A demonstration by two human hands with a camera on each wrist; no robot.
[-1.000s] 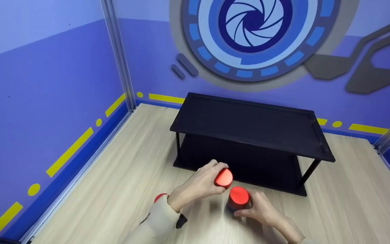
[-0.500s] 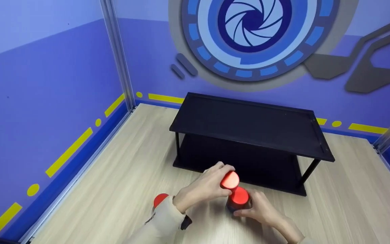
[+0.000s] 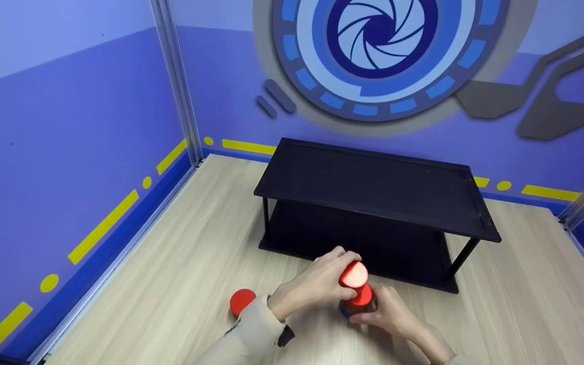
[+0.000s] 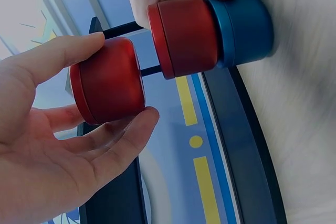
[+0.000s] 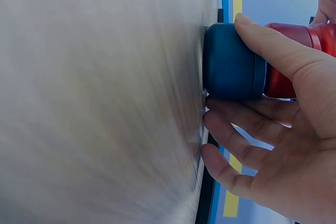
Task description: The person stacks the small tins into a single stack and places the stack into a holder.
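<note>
A blue canister (image 5: 231, 64) stands on the table in front of the black shelf, with a red canister (image 4: 189, 35) stacked on it. My right hand (image 3: 394, 312) grips the blue canister low down, its thumb on one side and fingers on the other. In my left hand (image 3: 320, 281) is another red canister (image 4: 109, 82), held between thumb and fingers. It hangs just above the stack, tilted slightly, and the left wrist view shows a gap between it and the red canister below. From the head it hides part of that lower canister's top.
A further round red-topped object (image 3: 242, 301) stands on the table beside my left sleeve (image 3: 251, 329). Behind the hands is a two-tier black shelf (image 3: 373, 182). Blue panel walls (image 3: 84, 142) enclose the wooden tabletop (image 3: 206, 228) at the left and back.
My left hand has moved right with its red canister, from beside the stack to over it. The red-topped object by the sleeve has come into fuller view. My right hand stays put.
</note>
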